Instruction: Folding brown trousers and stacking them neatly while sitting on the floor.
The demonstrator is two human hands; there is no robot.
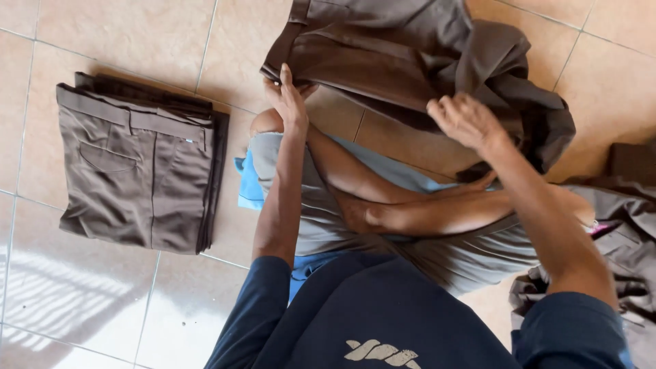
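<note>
I sit cross-legged on the tiled floor (171, 41). My left hand (288, 99) has its fingers pinched on the waistband edge of the brown trousers (410, 55), which lie crumpled on the floor just ahead of my knees. My right hand (466, 121) curls its fingers into the same cloth. A folded stack of brown trousers (137, 164) lies to my left; more loose garments (625, 225) heap at my right.

Matt brown cloth trousers (410, 55); glossy beige tile floor (123, 34).
</note>
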